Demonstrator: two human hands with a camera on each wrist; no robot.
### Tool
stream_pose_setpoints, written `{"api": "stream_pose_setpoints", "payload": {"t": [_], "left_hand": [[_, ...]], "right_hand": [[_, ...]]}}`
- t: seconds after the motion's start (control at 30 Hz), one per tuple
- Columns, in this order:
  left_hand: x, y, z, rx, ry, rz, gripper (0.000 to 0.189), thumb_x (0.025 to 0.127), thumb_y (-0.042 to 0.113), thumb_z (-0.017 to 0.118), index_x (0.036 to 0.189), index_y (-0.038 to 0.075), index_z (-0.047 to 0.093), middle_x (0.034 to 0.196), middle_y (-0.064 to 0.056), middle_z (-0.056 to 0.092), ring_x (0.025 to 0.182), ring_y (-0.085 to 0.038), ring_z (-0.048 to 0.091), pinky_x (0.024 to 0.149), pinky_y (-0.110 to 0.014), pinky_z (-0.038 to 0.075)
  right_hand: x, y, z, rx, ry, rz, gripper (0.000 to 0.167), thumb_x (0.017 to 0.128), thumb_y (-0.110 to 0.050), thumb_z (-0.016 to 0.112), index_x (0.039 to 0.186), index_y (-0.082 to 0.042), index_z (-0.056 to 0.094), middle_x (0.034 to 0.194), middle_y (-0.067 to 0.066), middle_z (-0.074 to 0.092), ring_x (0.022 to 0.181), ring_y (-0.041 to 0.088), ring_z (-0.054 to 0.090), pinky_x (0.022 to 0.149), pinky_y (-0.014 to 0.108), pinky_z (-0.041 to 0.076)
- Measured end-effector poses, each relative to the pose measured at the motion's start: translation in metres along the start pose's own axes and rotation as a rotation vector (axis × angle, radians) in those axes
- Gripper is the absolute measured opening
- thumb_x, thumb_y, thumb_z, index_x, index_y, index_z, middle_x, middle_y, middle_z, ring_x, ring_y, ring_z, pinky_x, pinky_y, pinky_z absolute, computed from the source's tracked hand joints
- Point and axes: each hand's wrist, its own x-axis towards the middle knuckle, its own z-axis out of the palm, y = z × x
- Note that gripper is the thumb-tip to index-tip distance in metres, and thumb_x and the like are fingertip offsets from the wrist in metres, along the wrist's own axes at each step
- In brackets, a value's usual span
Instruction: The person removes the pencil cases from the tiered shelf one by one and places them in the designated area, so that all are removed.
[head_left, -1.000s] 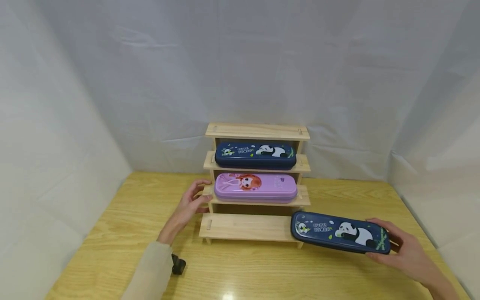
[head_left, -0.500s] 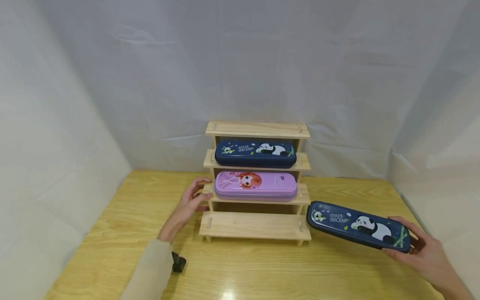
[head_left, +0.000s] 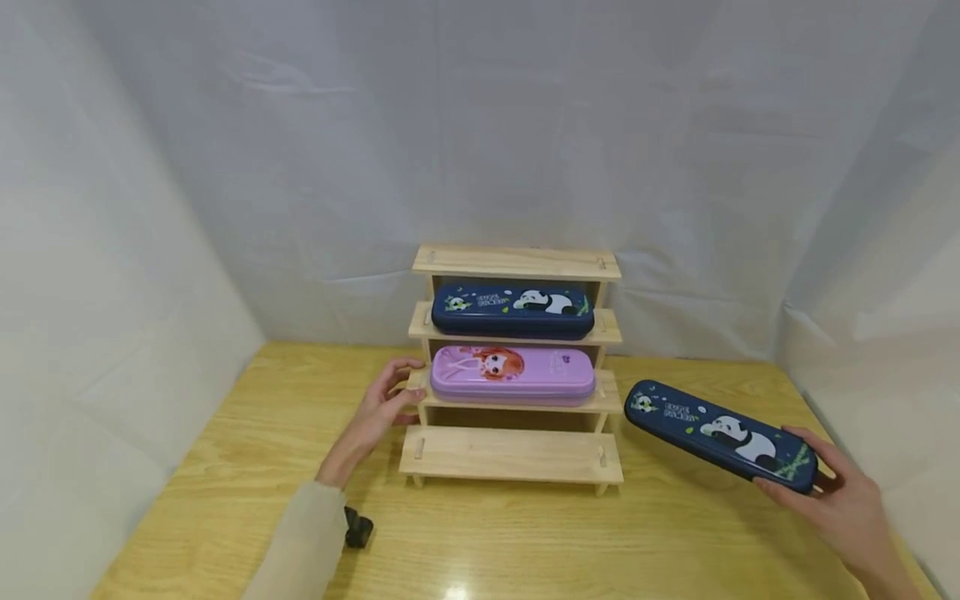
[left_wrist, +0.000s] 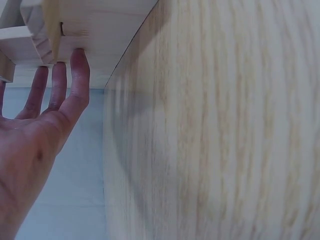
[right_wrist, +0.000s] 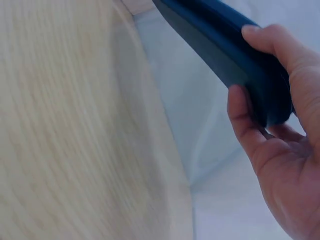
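Note:
A four-step wooden display rack (head_left: 517,454) stands on the table. My left hand (head_left: 378,408) touches its left side; in the left wrist view the fingertips (left_wrist: 80,62) press against the wood, fingers extended. At the right, my right hand (head_left: 843,500) grips the right end of a dark blue panda pencil case (head_left: 712,429), thumb on one side and fingers on the other. This case is held above the table, tilted, its left end higher in the head view. On the rack, a pink pencil case (head_left: 540,375) sits below another blue panda pencil case (head_left: 480,312).
The rack's top step (head_left: 517,262) and lowest step carry nothing. A small black object (head_left: 358,529) lies beside the left sleeve (head_left: 303,542). White sheeting (head_left: 525,125) encloses the wooden table (head_left: 480,542) at the back and sides.
My right hand has carried the panda pencil case rightward, away from the lowest step, and its left end has risen. The left hand stays at the rack's side.

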Motion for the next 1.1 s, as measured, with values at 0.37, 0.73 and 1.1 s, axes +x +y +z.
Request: {"api": "stream_pose_setpoints", "payload": {"t": [0.37, 0.73, 1.1], "left_hand": [[0.0, -0.001, 0.0, 0.001, 0.007, 0.002, 0.047, 0.099, 0.013, 0.06, 0.144, 0.01, 0.045, 0.14, -0.023, 0.048, 0.103, -0.018, 0.06, 0.083, -0.049, 0.062], [0.0, -0.001, 0.0, 0.007, 0.013, -0.002, 0.048, 0.098, 0.013, 0.06, 0.143, 0.011, 0.045, 0.141, -0.024, 0.048, 0.103, -0.019, 0.06, 0.083, -0.049, 0.063], [0.0, -0.002, 0.001, 0.001, 0.016, -0.002, 0.048, 0.098, 0.014, 0.061, 0.143, 0.011, 0.045, 0.141, -0.023, 0.048, 0.103, -0.018, 0.061, 0.084, -0.048, 0.063]], "right_hand": [[0.016, -0.008, 0.023, -0.036, 0.081, 0.254, 0.081, 0.082, -0.024, 0.088, 0.152, -0.017, 0.049, 0.143, 0.023, 0.042, 0.082, -0.018, 0.051, 0.065, 0.006, 0.052], [0.026, -0.008, 0.04, -0.013, 0.19, 0.331, 0.08, 0.08, -0.025, 0.089, 0.149, -0.012, 0.051, 0.131, 0.008, 0.047, 0.085, -0.017, 0.046, 0.064, 0.001, 0.048], [0.018, -0.001, 0.038, 0.221, -0.059, 0.259, 0.068, 0.097, -0.019, 0.071, 0.158, -0.019, 0.04, 0.151, 0.012, 0.037, 0.094, -0.025, 0.055, 0.072, 0.007, 0.054]]}}
